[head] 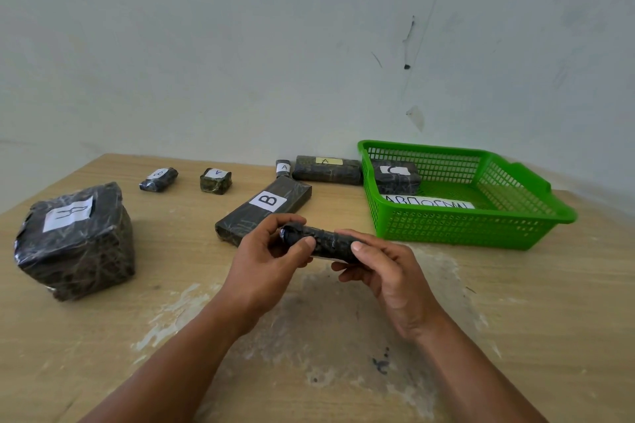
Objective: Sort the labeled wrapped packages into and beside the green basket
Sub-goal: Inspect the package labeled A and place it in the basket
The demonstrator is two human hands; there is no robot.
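Worn wooden table (pixel 515 319) lies under our hands. We hold a small rolled package (pixel 326 240) above it, left hand (pixel 271 251) pinching one end and right hand (pixel 385 271) curled round the other. Its label does not show, so we judge a wrong sorting likely if we guess the letter; the slick wrap could also slip onto the long B package (pixel 271 203) just behind. To the right stands the green basket (pixel 464 233), one C package (pixel 395 177) inside. Pale patches mark the table; a scuffed, cracked wall (pixel 240 45) closes the far side.
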